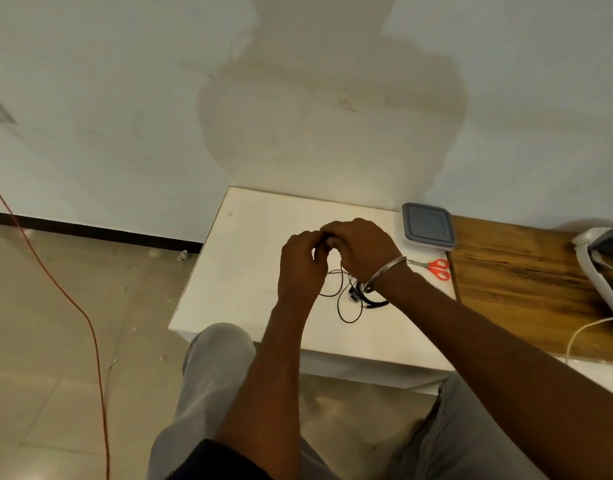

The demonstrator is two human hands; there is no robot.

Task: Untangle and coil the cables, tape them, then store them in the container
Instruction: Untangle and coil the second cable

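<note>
On white table (249,271) (against pale wall (125,98)), black cables (350,306) lie tangled.

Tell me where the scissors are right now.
In the head view, the red-handled scissors lie on the white table's right edge, just behind the right hand, near the lidded container.

We see a smooth matt white table (263,237), a grained wood top (505,271) (glossy), a plastic container (428,225).

I see thin black cables (346,299) in a loose tangle on the white table, loops spilling toward its near edge, one strand rising upward. The container (428,226), grey-lidded and closed, sits at the table's far right corner, well apart.
</note>
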